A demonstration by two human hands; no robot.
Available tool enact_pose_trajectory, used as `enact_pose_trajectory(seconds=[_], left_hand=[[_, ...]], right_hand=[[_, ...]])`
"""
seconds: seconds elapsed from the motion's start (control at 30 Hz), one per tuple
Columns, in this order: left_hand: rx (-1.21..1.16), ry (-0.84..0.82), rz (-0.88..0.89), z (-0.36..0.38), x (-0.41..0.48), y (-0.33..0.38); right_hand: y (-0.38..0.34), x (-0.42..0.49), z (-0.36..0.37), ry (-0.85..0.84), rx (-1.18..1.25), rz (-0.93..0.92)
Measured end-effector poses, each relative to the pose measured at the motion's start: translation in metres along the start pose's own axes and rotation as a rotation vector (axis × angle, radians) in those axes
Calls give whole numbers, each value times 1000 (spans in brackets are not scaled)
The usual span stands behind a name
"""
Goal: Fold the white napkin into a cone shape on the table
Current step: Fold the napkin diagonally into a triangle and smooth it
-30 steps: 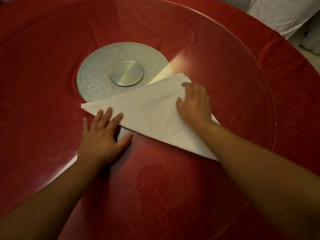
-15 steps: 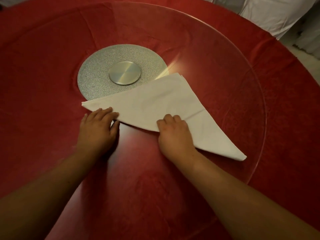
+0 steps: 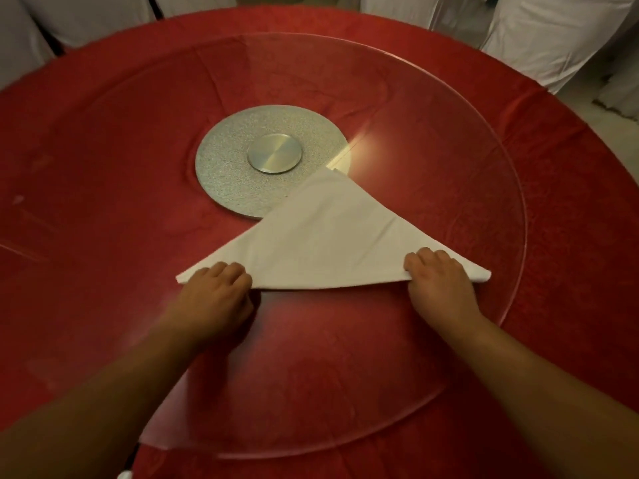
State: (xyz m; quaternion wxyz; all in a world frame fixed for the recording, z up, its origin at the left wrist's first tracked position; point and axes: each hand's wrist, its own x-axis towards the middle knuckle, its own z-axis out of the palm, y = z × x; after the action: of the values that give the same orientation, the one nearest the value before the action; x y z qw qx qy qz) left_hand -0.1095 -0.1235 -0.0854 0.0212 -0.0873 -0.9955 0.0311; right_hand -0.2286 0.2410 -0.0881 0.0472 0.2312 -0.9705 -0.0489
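The white napkin (image 3: 325, 243) lies folded in a flat triangle on the glass turntable (image 3: 484, 160). Its long folded edge faces me and its apex points away, over the silver disc. My left hand (image 3: 216, 295) grips the napkin's left corner, fingers curled over the near edge. My right hand (image 3: 441, 281) grips the edge just inside the right corner, fingers curled over the cloth; the corner tip sticks out beyond it.
The turntable sits on a round table with a red cloth (image 3: 86, 167). A silver disc with a metal hub (image 3: 275, 153) marks its centre. White-covered chairs (image 3: 553, 36) ring the far side. A pale cloth shape (image 3: 162, 426) shows at the glass's near edge.
The napkin has turned so that its long edge faces me. My right hand slid from the middle of that edge to the right corner. My left hand stayed at the left corner.
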Motion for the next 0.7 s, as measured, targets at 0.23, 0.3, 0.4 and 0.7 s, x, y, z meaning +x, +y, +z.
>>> enact_pose_trajectory(seconds=[0.23,0.3,0.4,0.7], left_hand=[[-95,-25,-186,-3,-46,-1],[-98,-32,-292,1,-51,-6],[-123,-75,-350,16,-66,-6],[-213,-115,-383,36,-76,-7]], right_hand=[[52,-20,1,-78,-5,203],[63,-27,0,-100,60,298],[53,-39,-3,-53,148,373],[-215,-11,-12,-179,460,-319]])
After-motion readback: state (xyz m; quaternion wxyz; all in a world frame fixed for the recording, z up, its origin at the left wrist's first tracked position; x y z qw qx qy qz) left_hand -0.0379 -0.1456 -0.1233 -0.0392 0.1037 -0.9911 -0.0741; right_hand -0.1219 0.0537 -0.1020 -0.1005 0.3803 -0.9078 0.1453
